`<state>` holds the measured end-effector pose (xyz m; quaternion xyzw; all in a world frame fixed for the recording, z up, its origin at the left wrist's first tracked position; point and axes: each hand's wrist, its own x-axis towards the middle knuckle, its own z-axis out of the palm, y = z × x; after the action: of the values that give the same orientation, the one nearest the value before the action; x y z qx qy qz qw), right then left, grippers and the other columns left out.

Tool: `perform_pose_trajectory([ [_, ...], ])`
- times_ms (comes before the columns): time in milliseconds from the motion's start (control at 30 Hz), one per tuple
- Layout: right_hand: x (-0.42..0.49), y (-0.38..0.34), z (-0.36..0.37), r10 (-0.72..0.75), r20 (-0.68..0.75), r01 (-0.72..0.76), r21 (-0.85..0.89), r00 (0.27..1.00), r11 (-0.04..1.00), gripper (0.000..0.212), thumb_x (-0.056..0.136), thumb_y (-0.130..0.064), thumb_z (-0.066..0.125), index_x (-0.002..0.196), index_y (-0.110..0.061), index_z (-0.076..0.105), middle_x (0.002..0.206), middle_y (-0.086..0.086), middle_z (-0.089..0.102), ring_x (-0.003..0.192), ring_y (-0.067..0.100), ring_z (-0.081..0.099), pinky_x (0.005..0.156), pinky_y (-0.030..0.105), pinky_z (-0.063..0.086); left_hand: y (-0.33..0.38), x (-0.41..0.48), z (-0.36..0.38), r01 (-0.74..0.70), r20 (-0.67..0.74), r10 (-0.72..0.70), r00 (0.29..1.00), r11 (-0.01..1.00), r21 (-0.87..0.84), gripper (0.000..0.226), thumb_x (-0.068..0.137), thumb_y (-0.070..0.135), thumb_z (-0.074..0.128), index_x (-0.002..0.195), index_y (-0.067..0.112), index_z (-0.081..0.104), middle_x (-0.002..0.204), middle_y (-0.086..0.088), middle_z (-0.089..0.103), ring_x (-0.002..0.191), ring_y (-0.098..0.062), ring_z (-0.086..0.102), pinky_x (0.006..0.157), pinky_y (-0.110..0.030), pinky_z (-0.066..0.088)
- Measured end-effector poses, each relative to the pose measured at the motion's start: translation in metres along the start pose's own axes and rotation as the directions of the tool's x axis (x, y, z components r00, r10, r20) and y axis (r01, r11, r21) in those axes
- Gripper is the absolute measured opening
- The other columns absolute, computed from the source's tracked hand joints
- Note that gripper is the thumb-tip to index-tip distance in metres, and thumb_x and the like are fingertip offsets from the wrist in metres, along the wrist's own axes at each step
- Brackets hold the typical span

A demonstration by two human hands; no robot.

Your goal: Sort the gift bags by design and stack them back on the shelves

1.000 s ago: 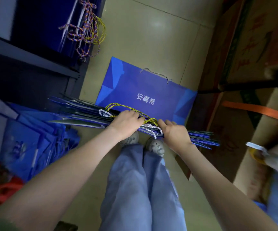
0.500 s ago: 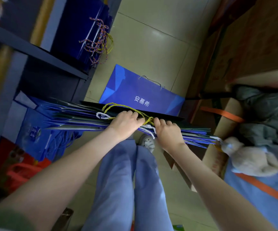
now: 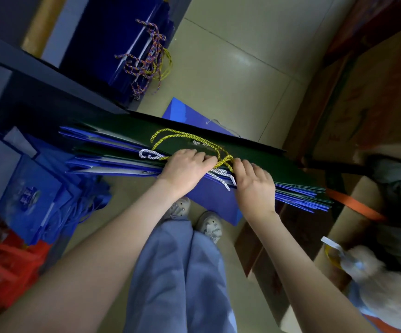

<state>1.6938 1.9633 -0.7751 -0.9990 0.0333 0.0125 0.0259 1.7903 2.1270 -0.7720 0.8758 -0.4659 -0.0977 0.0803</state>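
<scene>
A flat stack of folded gift bags [image 3: 113,150], dark green and blue, is held edge-up in front of me. My left hand [image 3: 185,168] grips its top edge over the yellow [image 3: 182,135] and white cord handles [image 3: 149,153]. My right hand [image 3: 254,186] grips the same edge just to the right. One blue gift bag [image 3: 182,111] lies on the floor behind the stack, mostly hidden. Dark blue bags with multicoloured cords [image 3: 144,61] stand on the shelf [image 3: 50,80] at upper left.
More blue bags [image 3: 34,195] lean in a pile low on the left, above a red basket [image 3: 5,267]. Cardboard boxes [image 3: 374,109] with an orange strap [image 3: 355,206] line the right side. A pale bundle [image 3: 382,280] lies at lower right. My shoes [image 3: 194,217] stand on beige tile.
The stack has been lifted and tilted so its dark green face shows, covering most of the blue bag on the floor. Both hands keep their grip.
</scene>
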Motion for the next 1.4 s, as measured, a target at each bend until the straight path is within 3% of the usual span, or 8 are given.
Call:
perform_pose_trajectory([
  [233, 0.037, 0.011, -0.047, 0.043, 0.241, -0.038, -0.026, 0.97, 0.999, 0.061, 0.051, -0.012, 0.081, 0.105, 0.002, 0.058, 0.11, 0.022, 0.064, 0.114, 0.044, 0.057, 0.083, 0.047, 0.05, -0.001, 0.028, -0.041, 0.032, 0.069, -0.03, 0.997, 0.999, -0.032, 0.043, 0.04, -0.014, 0.065, 0.079, 0.005, 0.062, 0.049, -0.008, 0.054, 0.04, -0.025, 0.054, 0.043, -0.024, 0.039],
  [400, 0.038, 0.014, -0.108, -0.032, 0.339, 0.064, -0.083, 0.94, 0.995, 0.079, 0.042, -0.03, 0.092, 0.111, -0.001, 0.064, 0.084, 0.015, 0.068, 0.091, 0.039, 0.068, 0.063, 0.037, 0.054, 0.018, 0.021, -0.109, 0.029, 0.182, -0.03, 0.983, 1.0, 0.012, 0.045, 0.036, -0.006, 0.078, 0.075, 0.009, 0.064, 0.045, -0.002, 0.052, 0.036, -0.022, 0.052, 0.041, -0.018, 0.029],
  [533, 0.027, 0.014, -0.161, -0.112, 0.289, 0.138, -0.072, 0.951, 0.988, 0.059, 0.045, -0.022, 0.091, 0.096, -0.006, 0.067, 0.07, 0.008, 0.064, 0.065, 0.029, 0.066, 0.047, 0.027, 0.046, 0.039, 0.006, -0.164, 0.035, 0.223, -0.041, 0.974, 0.999, 0.03, 0.046, 0.036, -0.005, 0.078, 0.078, 0.008, 0.067, 0.047, -0.003, 0.054, 0.037, -0.022, 0.054, 0.039, -0.019, 0.033],
  [767, 0.019, 0.012, -0.233, -0.187, 0.192, 0.202, -0.062, 0.963, 0.977, 0.046, 0.054, -0.01, 0.076, 0.097, -0.005, 0.064, 0.079, 0.008, 0.065, 0.081, 0.03, 0.067, 0.06, 0.03, 0.05, 0.066, -0.011, -0.242, 0.026, 0.192, -0.051, 0.98, 0.991, 0.129, 0.042, 0.037, 0.0, 0.079, 0.075, 0.012, 0.065, 0.048, -0.002, 0.055, 0.037, -0.021, 0.054, 0.039, -0.018, 0.031],
  [933, 0.035, 0.007, -0.263, -0.265, 0.072, 0.269, -0.049, 0.961, 0.962, 0.036, 0.072, -0.006, 0.036, 0.095, -0.005, 0.064, 0.071, 0.006, 0.06, 0.06, 0.028, 0.06, 0.052, 0.028, 0.046, 0.063, -0.017, -0.276, 0.046, 0.099, -0.062, 0.993, 0.986, 0.16, 0.039, 0.037, -0.001, 0.071, 0.074, 0.011, 0.065, 0.046, -0.002, 0.054, 0.035, -0.022, 0.053, 0.039, -0.018, 0.03],
  [1067, 0.05, 0.002, -0.291, -0.31, 0.028, 0.311, -0.063, 0.95, 0.948, 0.03, 0.075, -0.004, 0.047, 0.102, -0.004, 0.059, 0.077, 0.008, 0.062, 0.066, 0.029, 0.062, 0.054, 0.031, 0.049, 0.057, -0.02, -0.305, 0.066, 0.076, -0.076, 0.994, 0.989, 0.129, 0.043, 0.036, -0.002, 0.075, 0.075, 0.012, 0.064, 0.047, -0.003, 0.055, 0.036, -0.023, 0.054, 0.038, -0.019, 0.034],
  [1267, 0.08, 0.002, -0.325, -0.326, 0.021, 0.326, -0.129, 0.945, 0.936, 0.039, 0.065, -0.007, 0.057, 0.104, -0.002, 0.064, 0.082, 0.009, 0.066, 0.07, 0.03, 0.065, 0.055, 0.031, 0.052, 0.046, -0.008, -0.346, 0.131, 0.182, -0.163, 0.97, 0.976, 0.176, 0.04, 0.087, 0.001, 0.045, 0.125, 0.013, 0.043, 0.105, -0.008, 0.065, 0.096, -0.03, 0.065, 0.071, -0.035, 0.047],
  [1400, 0.103, 0.006, -0.345, -0.35, 0.064, 0.356, -0.17, 0.934, 0.919, 0.047, 0.056, -0.009, 0.062, 0.102, -0.002, 0.066, 0.078, 0.008, 0.066, 0.067, 0.028, 0.065, 0.054, 0.029, 0.051, 0.038, 0.01, -0.365, 0.141, 0.161, -0.174, 0.971, 0.97, 0.197, 0.04, 0.091, 0.001, 0.037, 0.129, 0.012, 0.037, 0.111, -0.008, 0.063, 0.101, -0.03, 0.063, 0.072, -0.035, 0.046],
])
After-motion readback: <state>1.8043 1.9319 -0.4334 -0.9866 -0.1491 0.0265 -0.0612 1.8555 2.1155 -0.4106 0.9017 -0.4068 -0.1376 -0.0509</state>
